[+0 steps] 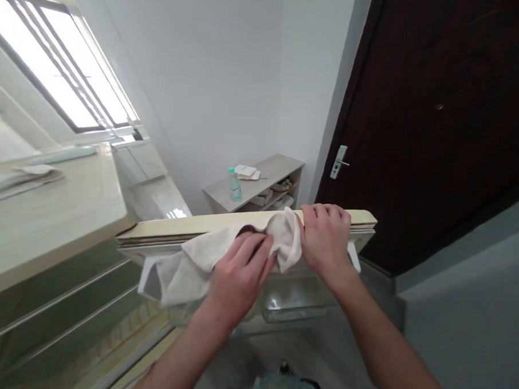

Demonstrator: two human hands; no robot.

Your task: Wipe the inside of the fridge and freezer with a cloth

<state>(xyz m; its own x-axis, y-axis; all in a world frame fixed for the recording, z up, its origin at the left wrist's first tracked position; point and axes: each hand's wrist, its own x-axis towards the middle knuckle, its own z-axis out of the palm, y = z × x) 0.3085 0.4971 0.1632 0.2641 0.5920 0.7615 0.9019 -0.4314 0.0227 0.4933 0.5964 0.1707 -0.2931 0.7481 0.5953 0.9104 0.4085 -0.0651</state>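
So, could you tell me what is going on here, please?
A person's left hand holds a crumpled beige cloth against a long cream panel. The right hand is curled over the panel's top edge beside the cloth. Beyond, a clear plastic bottle with a turquoise cap stands on a pale wood-look cabinet.

Pale walls stand between a bright window and a dark brown door.

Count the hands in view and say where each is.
2. The left hand is on the cloth, fingers partly hidden in its folds; the right hand grips the top edge of the fridge door.
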